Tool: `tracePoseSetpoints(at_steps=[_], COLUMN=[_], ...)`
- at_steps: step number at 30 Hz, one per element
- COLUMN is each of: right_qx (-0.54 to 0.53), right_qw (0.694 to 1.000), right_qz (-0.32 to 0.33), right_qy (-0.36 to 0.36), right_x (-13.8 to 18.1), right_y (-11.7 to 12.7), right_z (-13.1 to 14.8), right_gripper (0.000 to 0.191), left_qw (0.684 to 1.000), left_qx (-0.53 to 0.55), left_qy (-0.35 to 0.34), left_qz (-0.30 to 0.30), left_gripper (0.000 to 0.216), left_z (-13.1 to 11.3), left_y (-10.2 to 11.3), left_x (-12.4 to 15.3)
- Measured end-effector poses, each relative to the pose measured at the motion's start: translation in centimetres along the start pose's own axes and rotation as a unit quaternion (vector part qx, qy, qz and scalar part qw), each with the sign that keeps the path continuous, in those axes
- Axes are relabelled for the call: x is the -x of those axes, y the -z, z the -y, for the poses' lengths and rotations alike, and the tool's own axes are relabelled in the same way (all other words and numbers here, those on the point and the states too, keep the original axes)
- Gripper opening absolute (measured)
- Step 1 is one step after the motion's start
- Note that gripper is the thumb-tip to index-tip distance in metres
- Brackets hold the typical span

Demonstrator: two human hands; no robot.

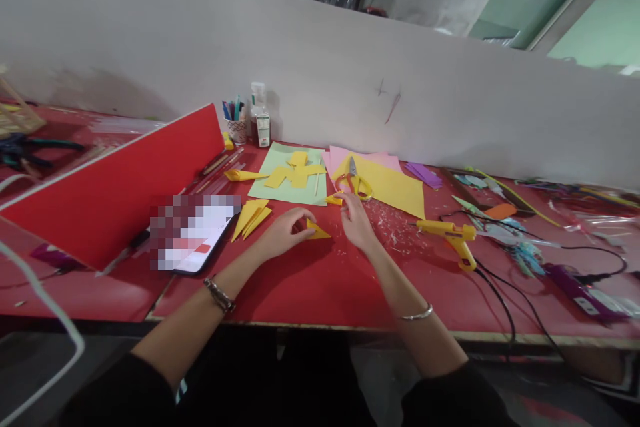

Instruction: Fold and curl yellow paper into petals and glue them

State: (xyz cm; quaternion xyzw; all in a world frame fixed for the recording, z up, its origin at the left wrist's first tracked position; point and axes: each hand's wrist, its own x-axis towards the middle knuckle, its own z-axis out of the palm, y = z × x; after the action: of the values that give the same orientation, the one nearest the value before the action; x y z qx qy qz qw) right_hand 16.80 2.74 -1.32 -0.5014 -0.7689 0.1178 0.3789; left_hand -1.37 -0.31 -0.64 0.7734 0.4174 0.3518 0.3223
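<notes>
My left hand (289,235) hides one end of the folded yellow paper (320,233). At the fingertips of my right hand (356,219), a yellow piece (334,199) is too small for me to make out its folds, and I can't tell whether I'm gripping it. Pixel blocks mask part of the phone (216,232). The bottom edge crops my black sleeves (123,390); the left edge cuts off the wooden frame (31,121).

A busy red table (300,293) here: green sheet (295,197) lying flat, bottle (261,123) and cup (237,131) standing behind, folded yellow papers (249,217) nearer, glue gun (453,233) and purple power strip (583,293) over right!
</notes>
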Motion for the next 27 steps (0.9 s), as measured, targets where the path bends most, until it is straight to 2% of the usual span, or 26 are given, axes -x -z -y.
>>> tracePoseSetpoints(at_steps=[3,7,13,18,21,24,27], right_qx=[0.057,0.138,0.179,0.154,0.109,-0.021,-0.165], right_qw=[0.998,0.990,0.979,0.984,0.993,0.998,0.978], right_qz=[0.020,0.030,0.094,0.086,0.039,0.001,0.021], right_qy=[0.026,0.009,-0.006,-0.029,-0.034,-0.062,-0.126], right_x=[-0.3,-1.0,-2.3,-2.5,-2.5,-2.5,-2.3], right_y=[0.3,0.6,0.2,0.4,0.9,1.3,1.4], right_z=[-0.2,-0.4,-0.8,-0.8,-0.8,-0.8,-0.6], right_gripper=[0.046,0.052,0.041,0.024,0.017,0.012,0.011], left_qw=[0.999,0.997,0.995,0.994,0.994,0.995,0.994], left_qx=[-0.036,-0.068,-0.100,-0.105,-0.103,-0.099,-0.101], left_qy=[-0.023,-0.028,-0.023,-0.038,-0.026,-0.002,0.019], left_qz=[0.019,0.027,-0.001,-0.009,0.002,-0.016,-0.043], left_gripper=[0.017,0.019,0.022,0.008,0.010,0.012,0.012], left_z=[-0.1,-0.1,0.2,0.4,0.5,0.6,0.5], left_y=[0.0,0.1,0.3,0.2,0.2,0.2,0.3], left_x=[0.1,0.2,0.2,0.1,0.0,-0.1,-0.1])
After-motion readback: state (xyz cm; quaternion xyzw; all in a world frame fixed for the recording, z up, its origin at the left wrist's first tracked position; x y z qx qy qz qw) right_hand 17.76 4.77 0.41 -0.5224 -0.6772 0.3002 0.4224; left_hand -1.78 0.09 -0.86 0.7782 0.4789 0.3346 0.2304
